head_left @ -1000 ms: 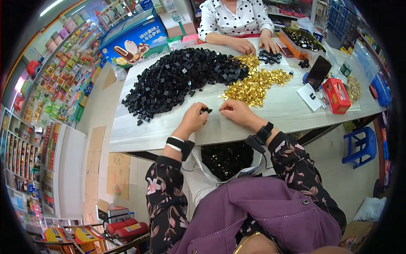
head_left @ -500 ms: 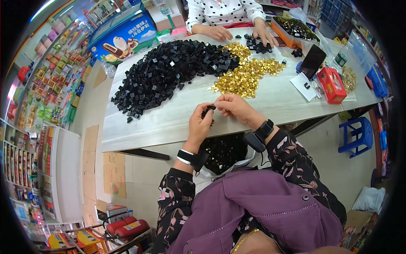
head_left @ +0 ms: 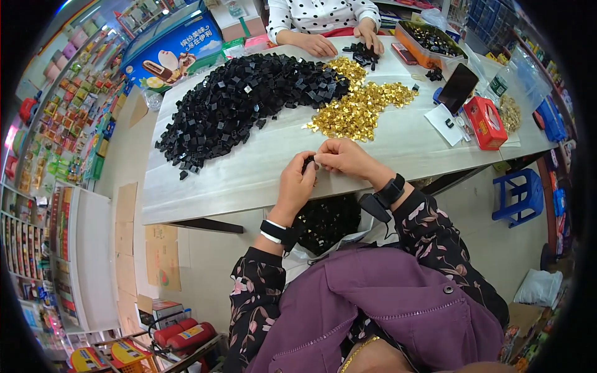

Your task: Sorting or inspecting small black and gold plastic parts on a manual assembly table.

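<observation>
My left hand [head_left: 295, 181] is closed around a small black plastic piece [head_left: 308, 163] just above the near edge of the table. Touching that piece, my right hand [head_left: 346, 158] has its thumb and forefinger pinched together; whether a smaller part sits between them is hidden. A large heap of black square pieces [head_left: 230, 102] lies beyond my left hand. Right of it spreads a pile of shiny gold pieces [head_left: 351, 115]. Below my hands, under the table edge, a white bag [head_left: 367, 225] holds many black pieces with some gold glints.
Across the table [head_left: 410, 140], another person's hands [head_left: 370, 40] rest by a small black pile. At right stand an orange box [head_left: 413, 50] of black pieces, a phone [head_left: 458, 87], a red tissue box [head_left: 486, 123] and a bottle [head_left: 497, 87]. A blue stool [head_left: 519, 198] is on the floor.
The view has shifted slightly. My hands stay together at the black piece, with the right fingers now closer over it. The other person's right-side hand has drawn the small black pile together.
</observation>
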`<move>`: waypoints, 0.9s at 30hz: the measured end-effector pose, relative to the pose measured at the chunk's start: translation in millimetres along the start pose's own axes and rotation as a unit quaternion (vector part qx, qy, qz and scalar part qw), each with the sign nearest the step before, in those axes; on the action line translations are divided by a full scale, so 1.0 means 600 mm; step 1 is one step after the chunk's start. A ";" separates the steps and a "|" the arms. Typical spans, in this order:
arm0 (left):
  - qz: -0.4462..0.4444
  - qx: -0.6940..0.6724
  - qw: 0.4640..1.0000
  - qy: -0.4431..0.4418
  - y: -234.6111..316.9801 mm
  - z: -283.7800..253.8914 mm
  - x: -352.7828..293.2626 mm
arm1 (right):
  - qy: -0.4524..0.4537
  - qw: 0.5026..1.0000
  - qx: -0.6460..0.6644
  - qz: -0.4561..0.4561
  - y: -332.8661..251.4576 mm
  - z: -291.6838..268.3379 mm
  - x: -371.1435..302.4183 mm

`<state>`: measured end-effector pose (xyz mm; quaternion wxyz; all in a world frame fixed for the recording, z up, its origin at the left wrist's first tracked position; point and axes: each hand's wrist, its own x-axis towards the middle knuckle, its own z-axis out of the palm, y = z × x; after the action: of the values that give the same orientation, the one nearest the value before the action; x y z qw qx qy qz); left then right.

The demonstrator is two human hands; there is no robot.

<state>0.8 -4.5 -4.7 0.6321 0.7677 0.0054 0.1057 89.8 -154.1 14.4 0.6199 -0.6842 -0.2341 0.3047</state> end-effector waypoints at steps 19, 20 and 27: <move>-0.106 -0.361 0.925 0.047 0.029 -0.044 0.009 | 0.174 0.827 -0.510 -0.162 -0.007 -0.014 0.084; -0.106 -0.361 0.925 0.048 0.024 -0.045 0.008 | 0.176 0.830 -0.499 -0.176 -0.007 -0.013 0.084; -0.074 -0.212 0.972 0.071 0.005 -0.031 0.010 | 0.144 0.909 -0.354 -0.168 -0.018 -0.006 0.062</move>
<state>2.9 13.7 2.4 0.7843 0.6043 0.0846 0.1120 119.0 -129.4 20.5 0.4059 -0.8457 -0.3464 -0.0088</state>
